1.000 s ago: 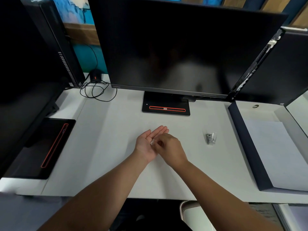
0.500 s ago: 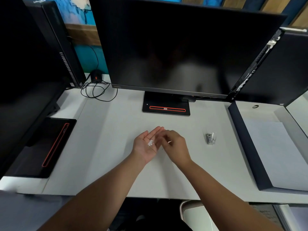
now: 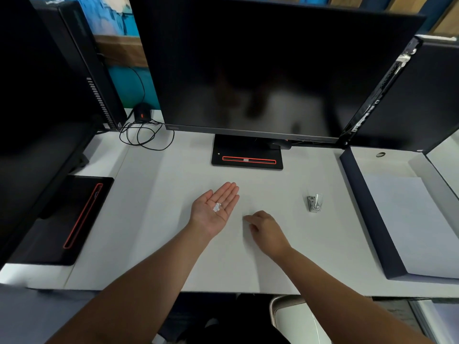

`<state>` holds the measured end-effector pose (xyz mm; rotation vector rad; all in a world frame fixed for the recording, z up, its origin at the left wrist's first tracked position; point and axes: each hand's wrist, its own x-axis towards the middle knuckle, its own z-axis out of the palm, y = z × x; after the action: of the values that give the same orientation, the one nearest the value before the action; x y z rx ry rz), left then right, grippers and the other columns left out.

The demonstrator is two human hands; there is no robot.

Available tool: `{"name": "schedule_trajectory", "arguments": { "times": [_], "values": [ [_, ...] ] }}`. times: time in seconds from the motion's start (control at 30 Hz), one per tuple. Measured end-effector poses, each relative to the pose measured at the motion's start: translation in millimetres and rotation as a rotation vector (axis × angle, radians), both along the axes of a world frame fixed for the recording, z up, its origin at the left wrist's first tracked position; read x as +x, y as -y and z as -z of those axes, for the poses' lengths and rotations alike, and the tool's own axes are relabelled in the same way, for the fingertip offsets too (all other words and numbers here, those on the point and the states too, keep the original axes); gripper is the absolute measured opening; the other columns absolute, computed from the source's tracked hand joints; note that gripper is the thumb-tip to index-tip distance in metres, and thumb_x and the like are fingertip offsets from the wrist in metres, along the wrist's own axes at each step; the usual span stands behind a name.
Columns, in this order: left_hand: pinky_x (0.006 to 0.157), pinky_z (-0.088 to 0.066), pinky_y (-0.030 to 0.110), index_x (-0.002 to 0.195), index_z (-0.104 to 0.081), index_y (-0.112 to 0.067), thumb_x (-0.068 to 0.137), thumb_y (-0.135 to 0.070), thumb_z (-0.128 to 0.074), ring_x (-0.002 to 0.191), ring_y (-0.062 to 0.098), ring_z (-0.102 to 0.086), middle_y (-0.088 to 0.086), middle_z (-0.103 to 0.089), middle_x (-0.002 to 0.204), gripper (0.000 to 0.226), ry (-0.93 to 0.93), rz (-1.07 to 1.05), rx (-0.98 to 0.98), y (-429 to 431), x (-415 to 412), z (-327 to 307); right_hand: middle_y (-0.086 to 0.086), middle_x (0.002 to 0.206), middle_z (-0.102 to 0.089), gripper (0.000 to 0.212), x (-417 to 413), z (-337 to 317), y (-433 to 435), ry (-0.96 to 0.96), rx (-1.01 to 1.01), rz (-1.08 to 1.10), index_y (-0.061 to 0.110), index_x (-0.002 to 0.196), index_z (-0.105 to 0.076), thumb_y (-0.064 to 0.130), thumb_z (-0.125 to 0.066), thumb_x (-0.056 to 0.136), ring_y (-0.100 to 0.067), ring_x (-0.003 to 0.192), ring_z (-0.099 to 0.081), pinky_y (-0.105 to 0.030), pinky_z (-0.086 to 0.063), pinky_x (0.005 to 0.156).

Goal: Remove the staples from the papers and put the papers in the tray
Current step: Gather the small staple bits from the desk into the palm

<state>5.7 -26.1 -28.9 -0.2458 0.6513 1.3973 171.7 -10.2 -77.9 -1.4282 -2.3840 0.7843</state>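
The left hand (image 3: pixel 214 210) is held palm up over the white desk (image 3: pixel 154 219) with fingers straight, and a small cluster of pale bits (image 3: pixel 217 207), too small to be identified, is carried on the palm. The right hand (image 3: pixel 267 229) is laid knuckles up nearby with fingers curled; whether anything is pinched cannot be told. A paper sheet (image 3: pixel 407 219) is seen lying in the dark-walled tray (image 3: pixel 368 207) at the right, with a metal staple remover (image 3: pixel 315 202) between tray and hands.
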Motion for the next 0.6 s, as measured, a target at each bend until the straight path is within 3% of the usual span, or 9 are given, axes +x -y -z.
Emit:
{"name": "schedule_trajectory", "arguments": {
  "times": [0.1,0.2,0.27,0.37,0.43,0.53,0.6],
  "values": [
    [0.097,-0.048,0.043,0.114,-0.060,0.010,0.102,-0.021,-0.028,0.113,0.034,-0.061,0.024,-0.065,0.118,0.046,-0.001,0.011,-0.001,0,1,1,-0.012,0.088,-0.061,0.029,-2,-2,0,-0.029,-0.005,0.046,0.006,0.103,-0.070,-0.003,-0.047,0.088,-0.026,0.080,-0.056,-0.026,-0.043,0.070],
    [0.097,-0.048,0.043,0.115,-0.060,0.010,0.102,-0.021,-0.028,0.112,0.034,-0.062,0.024,-0.066,0.118,0.046,-0.006,0.008,-0.004,0,-1,3,-0.005,0.071,-0.047,0.020,3,0,-5,0.016,0.011,0.222,0.003,0.071,-0.059,-0.007,-0.045,0.081,-0.026,0.068,-0.047,-0.017,-0.029,0.052],
    [0.097,-0.048,0.043,0.115,-0.060,0.010,0.102,-0.021,-0.028,0.112,0.034,-0.062,0.024,-0.066,0.118,0.046,-0.005,0.002,-0.002,1,-3,4,-0.001,0.066,-0.039,0.021,6,4,-4,0.037,0.033,0.273,0.007,0.063,-0.049,-0.008,-0.044,0.078,-0.025,0.066,-0.041,-0.018,-0.021,0.049],
    [0.097,-0.047,0.043,0.115,-0.060,0.010,0.102,-0.020,-0.028,0.112,0.034,-0.062,0.024,-0.066,0.117,0.046,-0.001,0.000,0.001,1,-4,4,-0.007,0.075,-0.053,0.032,9,13,5,0.024,0.107,0.159,0.009,0.089,-0.070,-0.009,-0.047,0.077,-0.026,0.070,-0.047,-0.026,-0.037,0.061],
    [0.098,-0.047,0.042,0.115,-0.060,0.010,0.102,-0.020,-0.028,0.112,0.033,-0.062,0.023,-0.066,0.118,0.046,-0.001,0.005,0.005,-1,-3,4,-0.011,0.082,-0.060,0.043,10,17,9,0.022,0.148,0.120,0.013,0.105,-0.070,-0.009,-0.049,0.074,-0.029,0.071,-0.053,-0.031,-0.046,0.065],
    [0.097,-0.047,0.042,0.114,-0.060,0.010,0.102,-0.020,-0.028,0.113,0.033,-0.061,0.024,-0.066,0.117,0.046,-0.003,0.012,0.007,-3,-2,3,-0.011,0.088,-0.063,0.046,13,13,14,0.113,0.192,0.223,0.010,0.106,-0.067,-0.007,-0.051,0.065,-0.035,0.071,-0.058,-0.036,-0.046,0.060],
    [0.096,-0.048,0.042,0.113,-0.060,0.010,0.102,-0.020,-0.028,0.113,0.033,-0.061,0.024,-0.066,0.116,0.046,0.001,0.011,0.005,-4,-2,3,-0.007,0.095,-0.063,0.043,15,12,21,0.206,0.225,0.205,0.013,0.107,-0.065,0.007,-0.042,0.071,-0.032,0.081,-0.059,-0.037,-0.046,0.066]
  ]
}}
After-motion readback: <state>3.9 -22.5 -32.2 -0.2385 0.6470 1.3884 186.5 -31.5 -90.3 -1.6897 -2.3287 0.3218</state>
